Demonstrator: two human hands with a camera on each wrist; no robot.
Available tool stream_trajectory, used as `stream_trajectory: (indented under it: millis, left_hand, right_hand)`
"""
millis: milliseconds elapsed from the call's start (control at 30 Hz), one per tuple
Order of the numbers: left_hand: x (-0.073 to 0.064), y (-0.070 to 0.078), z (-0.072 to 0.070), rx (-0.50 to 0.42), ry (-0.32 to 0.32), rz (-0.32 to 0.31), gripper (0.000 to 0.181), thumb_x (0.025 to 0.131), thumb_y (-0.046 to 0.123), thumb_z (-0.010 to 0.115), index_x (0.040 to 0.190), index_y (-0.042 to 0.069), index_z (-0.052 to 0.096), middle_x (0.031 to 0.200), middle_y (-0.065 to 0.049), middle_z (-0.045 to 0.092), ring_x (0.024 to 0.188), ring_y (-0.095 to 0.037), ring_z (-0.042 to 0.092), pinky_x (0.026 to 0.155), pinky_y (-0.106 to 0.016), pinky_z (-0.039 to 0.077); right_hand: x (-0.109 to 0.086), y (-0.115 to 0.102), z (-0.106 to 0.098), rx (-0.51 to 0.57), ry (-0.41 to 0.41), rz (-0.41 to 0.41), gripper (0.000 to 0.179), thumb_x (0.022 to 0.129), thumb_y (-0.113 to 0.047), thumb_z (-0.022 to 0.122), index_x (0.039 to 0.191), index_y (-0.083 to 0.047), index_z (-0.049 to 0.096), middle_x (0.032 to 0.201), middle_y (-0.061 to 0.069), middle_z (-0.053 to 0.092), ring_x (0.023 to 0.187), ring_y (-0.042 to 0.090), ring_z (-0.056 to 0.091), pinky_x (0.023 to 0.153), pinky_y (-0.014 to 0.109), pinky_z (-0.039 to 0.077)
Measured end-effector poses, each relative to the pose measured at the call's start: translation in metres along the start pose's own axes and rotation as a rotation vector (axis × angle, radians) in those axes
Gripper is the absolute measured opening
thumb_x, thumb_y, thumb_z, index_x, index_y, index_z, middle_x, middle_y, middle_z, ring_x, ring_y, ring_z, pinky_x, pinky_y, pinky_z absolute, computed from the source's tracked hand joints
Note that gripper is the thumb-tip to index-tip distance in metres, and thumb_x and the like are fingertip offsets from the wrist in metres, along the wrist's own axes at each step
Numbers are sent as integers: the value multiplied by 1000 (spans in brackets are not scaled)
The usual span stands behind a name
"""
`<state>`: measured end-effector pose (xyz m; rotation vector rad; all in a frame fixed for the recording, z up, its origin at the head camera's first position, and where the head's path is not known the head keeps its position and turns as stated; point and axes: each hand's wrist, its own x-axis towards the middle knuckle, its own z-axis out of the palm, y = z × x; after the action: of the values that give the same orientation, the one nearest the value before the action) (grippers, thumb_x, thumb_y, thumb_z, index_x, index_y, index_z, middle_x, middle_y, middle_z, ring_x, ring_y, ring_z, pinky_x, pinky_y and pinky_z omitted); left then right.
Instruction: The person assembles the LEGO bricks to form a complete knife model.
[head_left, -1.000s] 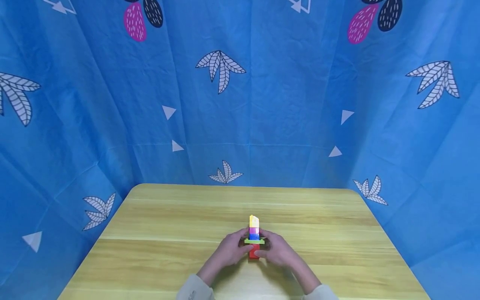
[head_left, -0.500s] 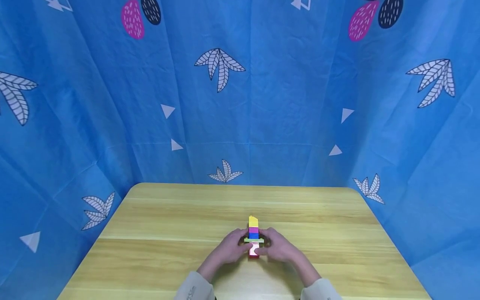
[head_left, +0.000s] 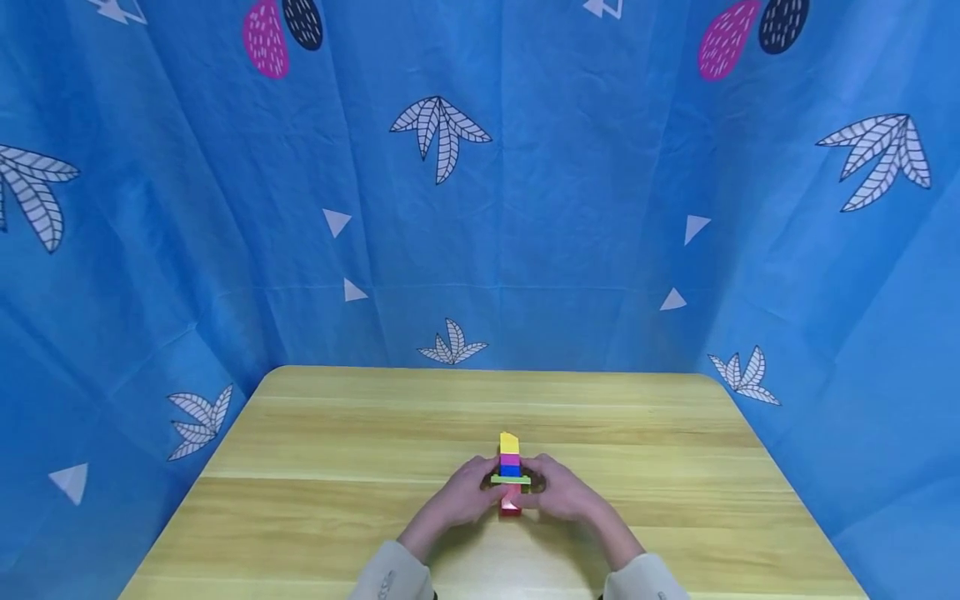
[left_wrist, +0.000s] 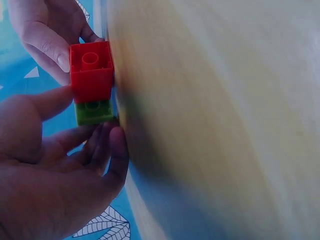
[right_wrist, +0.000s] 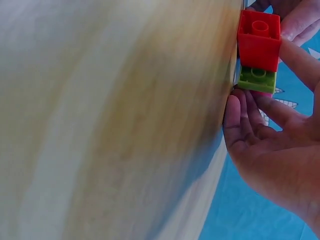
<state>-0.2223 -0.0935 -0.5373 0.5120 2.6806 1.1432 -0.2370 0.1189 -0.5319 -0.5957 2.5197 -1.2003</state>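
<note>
A stack of toy building bricks is held between both hands near the table's middle. In the head view its order from the far end is a yellow slanted brick (head_left: 509, 443), a purple brick (head_left: 510, 459), a blue brick (head_left: 510, 471), a wider green plate (head_left: 511, 480) and a red brick (head_left: 512, 511). My left hand (head_left: 462, 493) grips the stack from the left, thumb at the red brick. From the right, my right hand (head_left: 558, 493) grips it likewise. Both wrist views show the red brick's hollow underside (left_wrist: 90, 59). The fingers' far contacts are partly hidden.
The wood-grain table (head_left: 337, 433) extends around the hands on all sides. Behind it and along both sides hangs a blue patterned cloth (head_left: 570, 208).
Both hands stay on the stack in nearly the same place. The bright glare has gone from the yellow brick, and the red brick's shine has shifted. The head view has moved slightly.
</note>
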Motion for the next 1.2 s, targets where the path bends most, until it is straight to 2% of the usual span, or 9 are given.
stream_trajectory:
  millis: [100,233,333,567,900,1200]
  left_hand:
    - [0,1,1,-9,2,2,61,101,30,67,153,6,48,111,-3,61,100,-18,56,96,-46,54]
    - [1,0,1,-19,-4,7,52,101,29,67,149,12,55,110,-2,60,101,-19,56,95,-48,54]
    - [1,1,1,-22,-11,5,50,101,30,66,148,15,56,108,-1,59,101,-19,54,95,-47,53]
    - [2,0,3,-5,4,-8,57,101,24,65,152,5,50,110,-3,59,100,-18,53,95,-45,53]
    - [2,1,2,4,8,0,53,101,25,66,149,6,53,115,-6,62,108,-25,58,102,-55,52]
    - [2,4,1,-8,3,-10,56,101,24,66,150,3,51,113,-6,61,106,-23,57,101,-54,53]
  right_hand:
    - [0,1,-1,-3,-2,1,60,87,-27,84,139,-6,62,104,7,57,94,21,53,80,34,48]
    - [1,2,0,-17,-6,-8,58,87,-27,83,136,-4,63,100,7,55,90,21,50,75,30,45]
    - [1,3,1,-26,-8,-3,58,88,-28,83,136,-3,63,100,6,55,91,21,50,75,31,45]
    - [2,4,1,-15,-13,2,61,89,-28,81,140,-2,61,101,7,55,93,22,51,78,32,46]
    - [1,4,1,-13,-12,13,64,89,-27,81,142,0,58,101,7,55,93,21,51,77,32,46]
    - [1,2,0,-4,-9,15,62,89,-27,81,140,0,59,101,6,55,94,22,51,78,32,46]
